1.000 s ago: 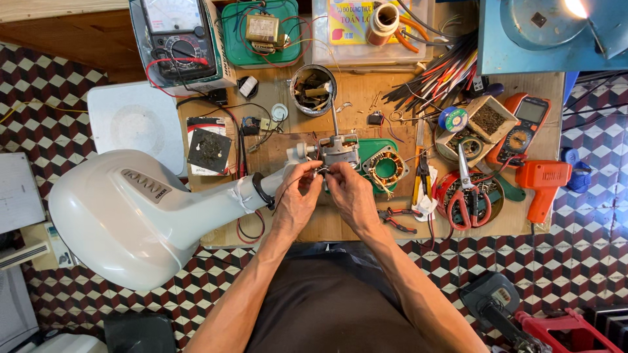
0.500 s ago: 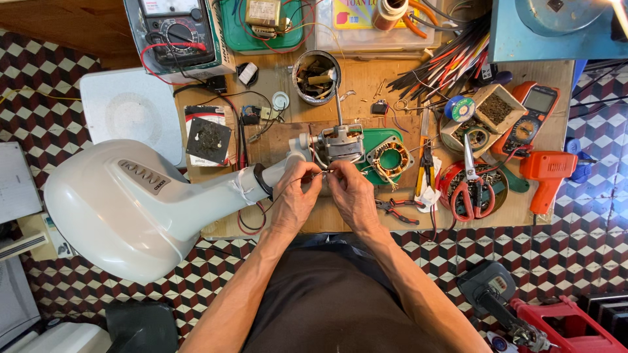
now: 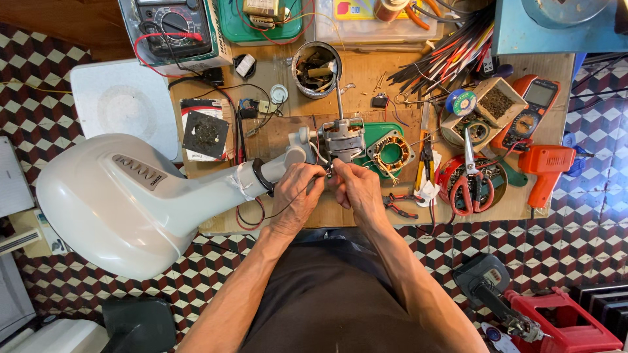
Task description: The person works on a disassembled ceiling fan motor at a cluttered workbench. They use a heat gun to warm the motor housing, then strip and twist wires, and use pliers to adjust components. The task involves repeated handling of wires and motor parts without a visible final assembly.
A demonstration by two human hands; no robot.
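Fingers of the left hand (image 3: pixel 297 193) and the right hand (image 3: pixel 356 189) curl in toward each other and pinch at thin wires just below a small electric motor (image 3: pixel 343 138); how tightly each hand grips cannot be told. The motor, bare grey metal with copper windings and a slim steel shaft standing up from it, sits right above the fingertips at the end of a smooth white plastic fan housing (image 3: pixel 131 202), whose rounded bulk spreads out left of the left hand and overhangs the bench edge. Just right of the right hand lies a ring-shaped stator (image 3: pixel 390 153) wound with copper on a green tray, then red-handled scissors (image 3: pixel 469 183) and an orange drill (image 3: pixel 546 167). Below the hands a narrow strip of bare wooden bench (image 3: pixel 327 219) runs to its near edge; everywhere else tools crowd close.
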